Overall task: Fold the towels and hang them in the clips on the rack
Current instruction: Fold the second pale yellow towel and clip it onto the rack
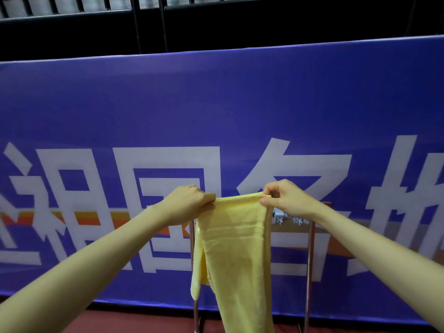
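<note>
A: Start with the largest item.

B: A blue banner with large white characters spans the background, an orange stripe running through its lower part. Above it, dark shelving holds pale rolls. A reddish floor shows along the bottom.

A: And the rack?

B: The rack stands in front of the banner on two copper-coloured uprights. Its top bar is mostly hidden behind the cloth and the hands.

A: The towel?

B: One yellow towel, folded lengthwise, hangs down between the uprights from its top edge, which is stretched level at the height of the rack's top.

A: Hands?

B: The left hand grips the towel's left top corner, fingers curled round it. The right hand pinches the right top corner between thumb and fingers.

A: Clips?

B: Metal clips sit just below the right hand, beside the towel's right edge. Whether the towel is caught in any clip I cannot tell; the view there is blocked.
</note>
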A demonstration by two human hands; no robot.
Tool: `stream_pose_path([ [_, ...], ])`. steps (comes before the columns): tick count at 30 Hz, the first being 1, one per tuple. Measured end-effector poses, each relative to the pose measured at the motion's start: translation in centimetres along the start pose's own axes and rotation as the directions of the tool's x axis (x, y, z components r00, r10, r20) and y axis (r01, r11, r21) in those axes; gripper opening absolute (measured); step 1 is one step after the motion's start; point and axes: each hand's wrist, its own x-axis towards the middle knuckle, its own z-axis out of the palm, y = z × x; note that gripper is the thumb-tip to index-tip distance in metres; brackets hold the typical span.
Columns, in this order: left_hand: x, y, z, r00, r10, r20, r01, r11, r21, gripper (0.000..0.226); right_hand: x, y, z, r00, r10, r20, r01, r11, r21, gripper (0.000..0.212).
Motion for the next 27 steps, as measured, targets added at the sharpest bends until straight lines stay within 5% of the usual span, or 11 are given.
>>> stream_pose_path([
  [8, 1.3, 1.9, 0.4, 0.958, -0.273, 0.084, 0.277, 0.960, -0.037, 0.018, -0.6, -0.4, 0.1, 1.000, 0.019, -0.011, -0.019, 1.000, -0.008, 0.025],
  [27, 2.1, 2.7, 1.1, 0.929, -0.371, 0.006, 0.371, 0.927, -0.063, 0.024, -1.7, 0.6, 0.6, 0.998, 0.059, -0.012, -0.056, 0.987, 0.153, 0.017],
])
